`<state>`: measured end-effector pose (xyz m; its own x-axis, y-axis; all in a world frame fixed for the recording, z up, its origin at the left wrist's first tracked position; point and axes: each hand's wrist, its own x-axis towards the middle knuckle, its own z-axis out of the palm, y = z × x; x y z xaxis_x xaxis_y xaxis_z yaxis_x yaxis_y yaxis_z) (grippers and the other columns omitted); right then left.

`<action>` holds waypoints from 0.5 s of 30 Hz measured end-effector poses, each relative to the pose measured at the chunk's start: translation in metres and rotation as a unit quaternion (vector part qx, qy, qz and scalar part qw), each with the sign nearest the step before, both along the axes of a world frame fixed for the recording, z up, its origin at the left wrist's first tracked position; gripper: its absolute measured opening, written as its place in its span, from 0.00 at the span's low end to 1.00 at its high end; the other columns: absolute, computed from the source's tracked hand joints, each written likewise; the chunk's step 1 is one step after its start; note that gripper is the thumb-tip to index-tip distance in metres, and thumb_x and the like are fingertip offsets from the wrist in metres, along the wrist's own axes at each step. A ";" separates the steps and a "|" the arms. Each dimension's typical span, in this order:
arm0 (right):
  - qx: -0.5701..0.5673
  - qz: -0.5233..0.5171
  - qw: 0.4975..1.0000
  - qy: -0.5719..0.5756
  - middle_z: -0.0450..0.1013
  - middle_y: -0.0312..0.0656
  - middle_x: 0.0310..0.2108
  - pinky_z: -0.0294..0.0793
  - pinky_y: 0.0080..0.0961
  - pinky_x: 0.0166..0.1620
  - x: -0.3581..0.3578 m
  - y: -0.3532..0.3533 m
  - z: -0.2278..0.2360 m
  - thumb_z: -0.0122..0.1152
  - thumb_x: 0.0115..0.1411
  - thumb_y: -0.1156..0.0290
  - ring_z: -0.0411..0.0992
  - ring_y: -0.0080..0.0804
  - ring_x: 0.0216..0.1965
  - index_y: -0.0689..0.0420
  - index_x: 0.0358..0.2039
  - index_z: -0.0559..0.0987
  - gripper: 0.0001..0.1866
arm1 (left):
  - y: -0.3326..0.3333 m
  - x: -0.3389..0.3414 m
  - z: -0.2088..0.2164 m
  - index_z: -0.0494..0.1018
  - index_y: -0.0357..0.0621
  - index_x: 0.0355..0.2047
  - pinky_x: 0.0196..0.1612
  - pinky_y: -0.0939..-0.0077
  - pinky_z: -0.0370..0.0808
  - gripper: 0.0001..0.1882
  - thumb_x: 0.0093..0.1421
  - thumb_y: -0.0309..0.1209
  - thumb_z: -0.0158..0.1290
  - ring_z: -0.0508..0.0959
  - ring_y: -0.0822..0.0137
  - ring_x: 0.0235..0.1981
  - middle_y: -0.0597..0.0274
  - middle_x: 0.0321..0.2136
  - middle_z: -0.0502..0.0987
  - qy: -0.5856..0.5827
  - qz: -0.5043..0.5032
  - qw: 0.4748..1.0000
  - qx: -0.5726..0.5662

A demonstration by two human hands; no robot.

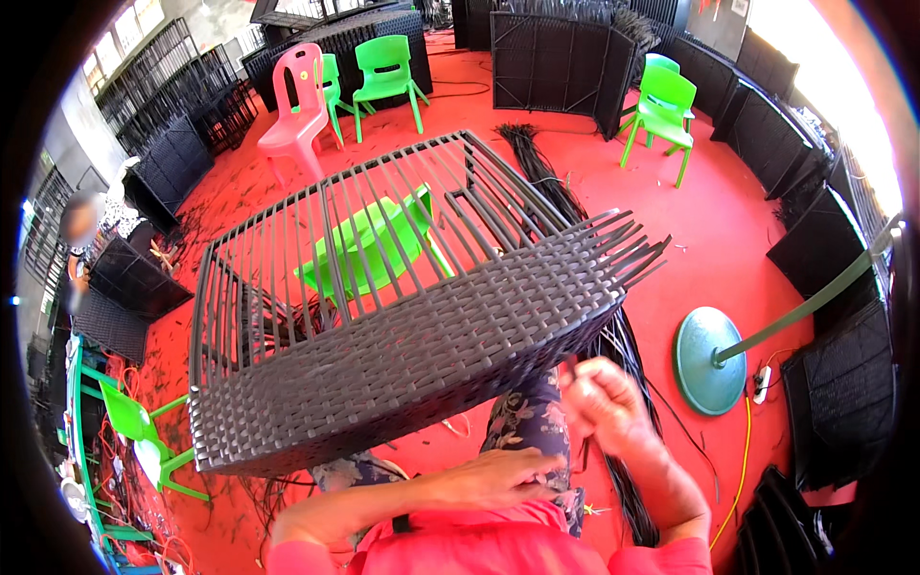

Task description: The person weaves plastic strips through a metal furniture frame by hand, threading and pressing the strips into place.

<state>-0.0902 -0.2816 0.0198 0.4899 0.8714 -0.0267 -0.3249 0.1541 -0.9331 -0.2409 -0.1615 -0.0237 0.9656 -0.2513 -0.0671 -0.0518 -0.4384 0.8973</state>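
Observation:
A half-woven black wicker panel (412,355) lies tilted across my knees, its near part tightly woven and its far part bare parallel bars. Loose strip ends (637,251) stick out at its right end. Just below the panel's right near edge, my right hand (606,407) is closed, slightly blurred, around a thin black strip (571,365). My left hand (503,476) rests over my lap with its fingers stretched out, apart from the panel and holding nothing that shows. A green chair (369,244) stands behind the bars.
A bundle of long black strips (628,479) runs along the red floor (613,182) to my right. Beyond it stands a round green base (710,359) with a slanting pole. Green chairs (385,69), a pink chair (297,110) and stacked woven panels (551,72) stand farther back. A person (120,211) sits at left.

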 end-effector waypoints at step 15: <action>-0.309 -0.052 0.705 -0.636 0.71 0.41 0.16 0.68 0.28 0.26 0.262 0.123 0.027 0.55 0.48 0.64 0.71 0.32 0.19 0.53 0.24 0.80 0.09 | 0.174 0.201 0.046 0.77 0.41 0.30 0.41 0.67 0.70 0.06 0.55 0.29 0.54 0.72 0.59 0.38 0.59 0.33 0.73 -0.321 0.220 0.871 0.301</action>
<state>0.1718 -0.1586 0.0466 0.5204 0.8433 0.1344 0.8188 -0.4480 -0.3590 -0.0402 0.0127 0.0226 0.8469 0.0467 0.5297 -0.1659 -0.9232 0.3466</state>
